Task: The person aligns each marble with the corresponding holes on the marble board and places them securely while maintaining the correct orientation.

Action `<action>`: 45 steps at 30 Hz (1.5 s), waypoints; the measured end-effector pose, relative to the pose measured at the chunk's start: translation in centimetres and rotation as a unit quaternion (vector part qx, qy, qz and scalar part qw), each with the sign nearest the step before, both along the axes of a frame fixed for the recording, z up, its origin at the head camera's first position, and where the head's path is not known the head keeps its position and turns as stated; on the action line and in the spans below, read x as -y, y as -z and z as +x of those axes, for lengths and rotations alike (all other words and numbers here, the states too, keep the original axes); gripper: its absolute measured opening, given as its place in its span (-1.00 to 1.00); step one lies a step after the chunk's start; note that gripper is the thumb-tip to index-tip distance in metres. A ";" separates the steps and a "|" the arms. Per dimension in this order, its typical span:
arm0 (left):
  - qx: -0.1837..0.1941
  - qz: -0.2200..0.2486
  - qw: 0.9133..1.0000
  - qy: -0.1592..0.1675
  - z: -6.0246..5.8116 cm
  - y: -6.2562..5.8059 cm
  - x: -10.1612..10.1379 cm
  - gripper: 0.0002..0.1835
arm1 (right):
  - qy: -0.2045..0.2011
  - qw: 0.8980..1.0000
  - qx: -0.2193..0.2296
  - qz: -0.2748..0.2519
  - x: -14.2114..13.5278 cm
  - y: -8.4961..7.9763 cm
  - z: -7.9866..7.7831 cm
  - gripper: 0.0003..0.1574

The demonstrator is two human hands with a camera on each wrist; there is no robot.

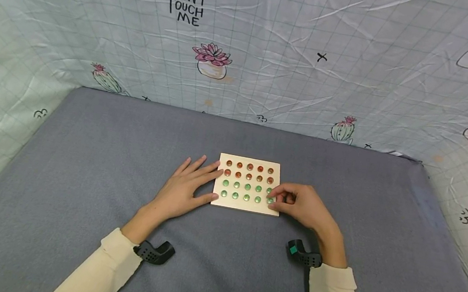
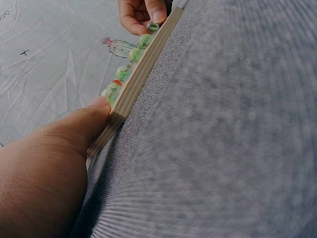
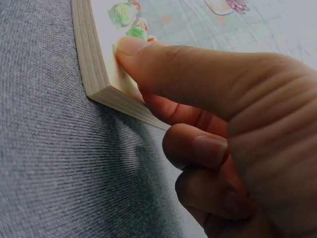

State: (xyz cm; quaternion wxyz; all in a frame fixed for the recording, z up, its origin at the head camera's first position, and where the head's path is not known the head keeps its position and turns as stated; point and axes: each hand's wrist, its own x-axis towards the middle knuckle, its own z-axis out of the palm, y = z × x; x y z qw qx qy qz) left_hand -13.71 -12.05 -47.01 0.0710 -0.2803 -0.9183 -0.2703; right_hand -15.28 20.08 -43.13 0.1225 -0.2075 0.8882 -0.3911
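A pale wooden board (image 1: 217,205) lies on the grey cloth, with rows of glass marbles on it. Red-orange marbles (image 1: 250,167) fill the two far rows, green marbles (image 1: 248,187) the two near ones. My left hand (image 1: 182,191) spreads its fingers along the board's left edge, fingertips touching it. At the near right corner, my right hand (image 1: 304,204) pinches a green marble (image 2: 152,27) between thumb and forefinger, at the end of the nearest row. In the right wrist view, the thumb (image 3: 133,47) hides that marble; the other fingers are curled under.
Grey cloth (image 1: 124,150) covers the table around the board. A white curtain (image 1: 272,71) printed with cacti and lettering hangs behind and at both sides. Each wrist wears a black camera mount, one left mount (image 1: 154,252) and one right mount (image 1: 304,254).
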 end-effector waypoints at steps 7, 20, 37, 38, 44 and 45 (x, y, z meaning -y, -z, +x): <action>0.004 -0.004 1.000 -0.003 0.0 0.0 0.0 -0.34 | -0.002 1.000 0.002 0.003 0.0 -0.1 0.0 -0.86; 0.004 -0.005 1.000 -0.003 -0.1 0.0 0.0 -0.34 | -0.003 1.000 0.010 0.001 0.3 -0.4 0.0 -0.83; 0.002 -0.002 1.000 0.001 0.0 0.1 0.0 -0.34 | -0.005 1.000 0.011 -0.010 -0.1 -0.4 0.2 -0.77; 0.002 -0.001 1.000 0.001 0.0 0.1 0.0 -0.34 | -0.004 1.000 0.011 -0.015 -0.1 -0.4 0.2 -0.76; 0.003 -0.001 1.000 -0.001 0.1 0.5 0.1 -0.34 | 0.014 0.999 -0.004 -0.028 -0.7 -0.5 0.2 -0.74; 0.004 0.000 1.000 -0.002 0.1 0.5 0.1 -0.34 | 0.021 0.999 -0.010 -0.028 -0.9 -0.5 0.3 -0.75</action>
